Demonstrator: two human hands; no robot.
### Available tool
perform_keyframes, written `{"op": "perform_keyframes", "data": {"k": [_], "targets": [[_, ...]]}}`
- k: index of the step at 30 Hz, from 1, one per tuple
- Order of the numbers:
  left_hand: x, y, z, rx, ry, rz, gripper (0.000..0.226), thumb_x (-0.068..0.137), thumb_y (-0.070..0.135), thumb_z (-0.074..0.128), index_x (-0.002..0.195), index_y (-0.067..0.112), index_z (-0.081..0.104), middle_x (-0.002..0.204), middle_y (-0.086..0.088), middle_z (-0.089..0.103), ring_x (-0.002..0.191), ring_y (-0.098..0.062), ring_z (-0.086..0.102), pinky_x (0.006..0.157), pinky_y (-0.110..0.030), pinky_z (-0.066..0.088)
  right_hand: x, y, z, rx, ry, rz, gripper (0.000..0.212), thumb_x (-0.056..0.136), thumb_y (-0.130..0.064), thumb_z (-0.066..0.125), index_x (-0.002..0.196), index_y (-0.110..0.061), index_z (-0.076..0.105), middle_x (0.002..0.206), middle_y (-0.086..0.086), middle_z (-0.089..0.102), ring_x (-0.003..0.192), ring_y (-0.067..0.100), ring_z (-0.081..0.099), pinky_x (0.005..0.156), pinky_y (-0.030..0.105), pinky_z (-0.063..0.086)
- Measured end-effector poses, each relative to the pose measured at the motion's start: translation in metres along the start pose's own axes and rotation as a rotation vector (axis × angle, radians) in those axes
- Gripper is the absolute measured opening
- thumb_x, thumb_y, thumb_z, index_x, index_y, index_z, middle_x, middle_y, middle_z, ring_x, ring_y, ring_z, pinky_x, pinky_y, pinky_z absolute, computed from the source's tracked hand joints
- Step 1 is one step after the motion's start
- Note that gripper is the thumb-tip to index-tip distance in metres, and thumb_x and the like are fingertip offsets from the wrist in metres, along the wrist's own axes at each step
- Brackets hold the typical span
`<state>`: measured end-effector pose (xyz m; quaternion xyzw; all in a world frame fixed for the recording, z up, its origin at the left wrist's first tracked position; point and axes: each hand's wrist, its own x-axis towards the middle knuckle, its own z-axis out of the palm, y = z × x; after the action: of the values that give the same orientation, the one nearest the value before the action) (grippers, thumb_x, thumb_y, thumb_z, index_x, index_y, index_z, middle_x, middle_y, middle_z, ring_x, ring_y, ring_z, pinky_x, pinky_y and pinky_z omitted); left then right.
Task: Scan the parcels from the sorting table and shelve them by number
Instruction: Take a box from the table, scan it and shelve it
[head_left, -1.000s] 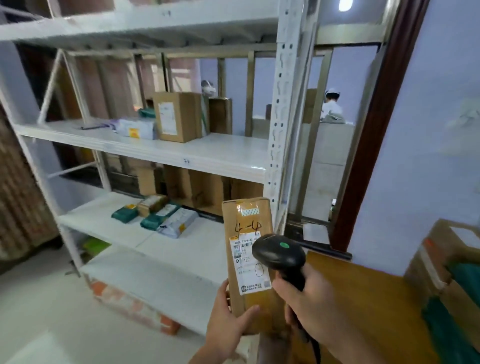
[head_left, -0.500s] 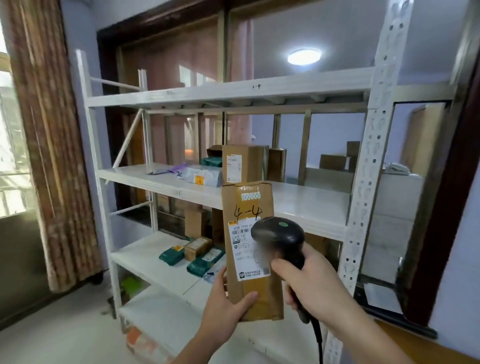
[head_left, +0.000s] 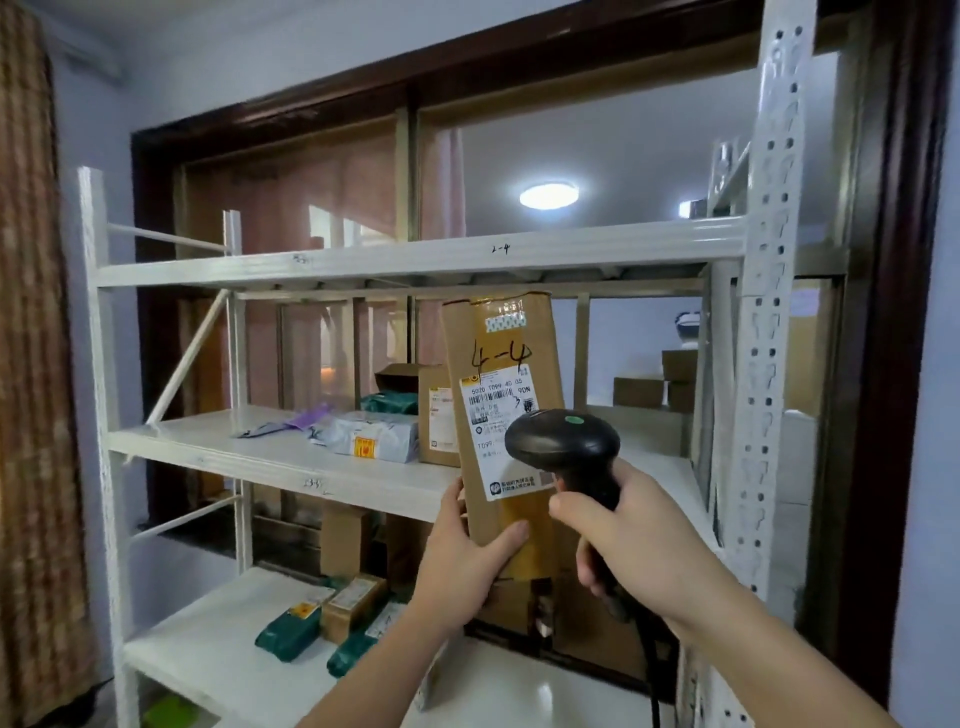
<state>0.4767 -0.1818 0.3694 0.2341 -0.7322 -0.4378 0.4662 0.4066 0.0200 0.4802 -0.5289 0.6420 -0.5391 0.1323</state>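
The parcel (head_left: 506, 374) is a tall, narrow brown cardboard box held upright in front of the white shelving rack (head_left: 774, 312), with "4-4" handwritten in black marker across its upper face, a strip of glossy tape and a small patterned sticker near the top, and a white shipping label with barcode lower down. The left hand (head_left: 467, 561) grasps its bottom end, thumb across the front face and fingers behind. The right hand (head_left: 639, 540) is wrapped around the handle of a black barcode scanner (head_left: 563, 447), whose head overlaps the label's right edge, just right of the left hand. Directly above the parcel's top edge runs the front lip of a shelf marked "2-4" (head_left: 415, 257). Behind the hands, the middle shelf (head_left: 291, 462) carries a grey mailer bag (head_left: 374, 439) and a brown box (head_left: 436, 415) to the left of the parcel, with bare white surface showing beyond the right hand.
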Motion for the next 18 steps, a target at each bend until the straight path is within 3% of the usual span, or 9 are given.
{"op": "perform_keyframes", "data": {"k": [3, 7, 11, 18], "targets": [[0.043, -0.001, 0.003, 0.0, -0.029, 0.055, 0.104, 0.063, 0.086, 0.077, 0.149, 0.04, 0.039, 0.134, 0.02, 0.066, 0.122, -0.003, 0.064, 0.108, -0.044, 0.054, 0.026, 0.004, -0.005, 0.005, 0.033, -0.001, 0.005, 0.097, -0.022, 0.06, 0.1, -0.022, 0.057, 0.051, 0.007, 0.06, 0.047, 0.019, 0.057, 0.052, 0.03, 0.05], [0.089, -0.014, 0.007, 0.111, -0.113, 0.075, 0.111, 0.07, 0.086, 0.074, 0.158, 0.042, 0.023, 0.147, 0.023, 0.053, 0.13, -0.003, 0.056, 0.115, -0.044, 0.048, 0.055, 0.013, -0.008, 0.001, 0.056, 0.025, 0.006, 0.098, -0.024, 0.059, 0.103, -0.025, 0.056, 0.054, 0.009, 0.061, 0.049, 0.021, 0.058, 0.055, 0.031, 0.053], [0.124, -0.038, 0.017, 0.121, -0.167, 0.051, 0.124, 0.061, 0.095, 0.068, 0.159, 0.042, 0.015, 0.153, 0.015, 0.05, 0.136, -0.01, 0.055, 0.117, -0.047, 0.047, 0.077, 0.028, -0.008, -0.03, 0.091, 0.072, 0.008, 0.096, -0.023, 0.061, 0.101, -0.02, 0.056, 0.054, 0.01, 0.06, 0.048, 0.021, 0.057, 0.054, 0.032, 0.053], [0.189, -0.078, 0.036, 0.058, -0.264, -0.022, 0.128, 0.067, 0.085, 0.074, 0.162, 0.031, 0.007, 0.161, 0.002, 0.044, 0.142, -0.02, 0.05, 0.119, -0.049, 0.045, 0.108, 0.048, -0.005, -0.056, 0.145, 0.142, 0.007, 0.095, -0.019, 0.061, 0.097, -0.019, 0.054, 0.052, 0.011, 0.057, 0.048, 0.023, 0.055, 0.052, 0.032, 0.05]]}}
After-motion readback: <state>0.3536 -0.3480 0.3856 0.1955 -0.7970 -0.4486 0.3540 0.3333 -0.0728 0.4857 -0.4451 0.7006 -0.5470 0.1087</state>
